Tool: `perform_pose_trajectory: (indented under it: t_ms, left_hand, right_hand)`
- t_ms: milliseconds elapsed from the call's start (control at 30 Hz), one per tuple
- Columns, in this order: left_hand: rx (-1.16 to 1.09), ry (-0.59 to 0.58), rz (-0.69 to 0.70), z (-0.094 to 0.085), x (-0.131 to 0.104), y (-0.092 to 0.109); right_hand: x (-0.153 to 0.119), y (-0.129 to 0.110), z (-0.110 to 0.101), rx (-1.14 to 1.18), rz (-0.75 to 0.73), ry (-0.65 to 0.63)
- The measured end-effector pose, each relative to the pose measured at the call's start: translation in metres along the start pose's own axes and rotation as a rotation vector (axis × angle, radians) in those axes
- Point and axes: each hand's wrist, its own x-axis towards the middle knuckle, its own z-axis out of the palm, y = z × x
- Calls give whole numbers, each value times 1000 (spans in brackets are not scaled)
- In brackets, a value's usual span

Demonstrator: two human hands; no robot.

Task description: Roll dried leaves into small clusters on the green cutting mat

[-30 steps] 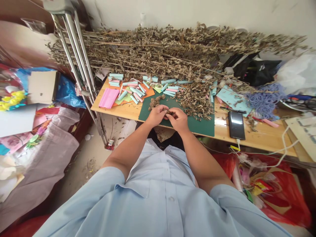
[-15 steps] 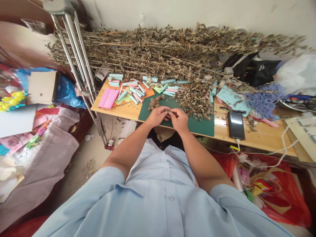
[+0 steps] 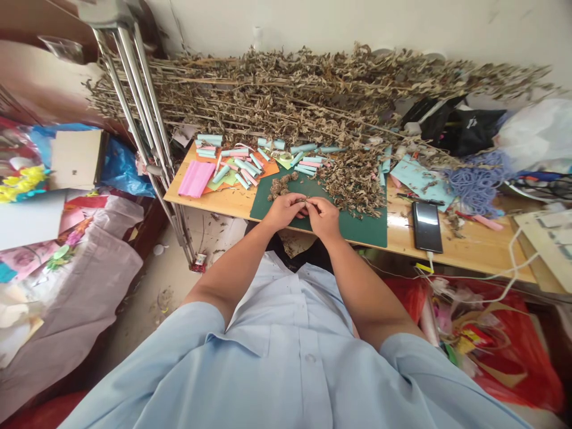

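"What's held in the head view?"
"The left hand [image 3: 285,211] and right hand [image 3: 324,218], nearly closed, pinch a small dried plant piece [image 3: 304,201] above the green mat [image 3: 361,229], by the front edge of the worktop [image 3: 469,247]."
"And nearby?"
"Dried clumps [image 3: 279,187] just beyond the left hand; loose dried leaves [image 3: 360,185] towards the mat's back right corner."

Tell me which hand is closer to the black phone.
The right. The right hand is over the green mat, left of the phone; the left hand is farther left.
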Motion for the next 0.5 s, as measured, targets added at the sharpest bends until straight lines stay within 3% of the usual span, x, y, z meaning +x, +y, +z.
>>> perform_pose_trajectory:
  t_ms: [233, 500]
  left_hand:
    - [17, 33, -4, 3, 0, 2]
    - [61, 34, 7, 4, -1, 5]
  right_hand:
    - [-1, 1, 0, 4, 34, 52]
    - [-3, 2, -1, 14, 30, 23]
